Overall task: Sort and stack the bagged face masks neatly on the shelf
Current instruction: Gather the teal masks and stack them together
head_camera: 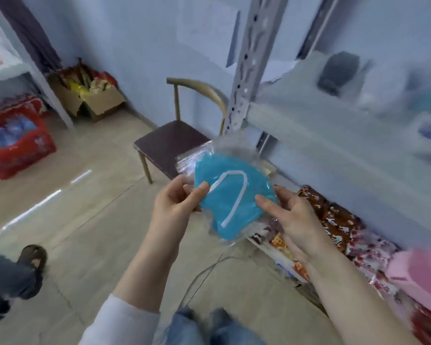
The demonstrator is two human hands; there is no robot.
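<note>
A clear plastic bag holding a turquoise face mask (pixel 230 195) with a white ear loop is held up in front of me, over the floor. My left hand (pixel 177 202) pinches its left edge between thumb and fingers. My right hand (pixel 291 217) holds its right edge, thumb on top and fingers underneath. The grey metal shelf (pixel 334 135) stands just to the right, its upper board blurred, with pale and dark bagged items on it. On a lower level lie patterned red packets (pixel 339 220) and a pink stack (pixel 416 277).
A dark-seated chair (pixel 169 143) stands behind the mask beside the shelf's perforated upright (pixel 249 61). A red crate (pixel 18 145) of blue items sits at the left, a cardboard box (pixel 90 95) beyond it. Another person's sandalled foot (pixel 33 257) is at lower left. A cable (pixel 204 272) runs across the floor.
</note>
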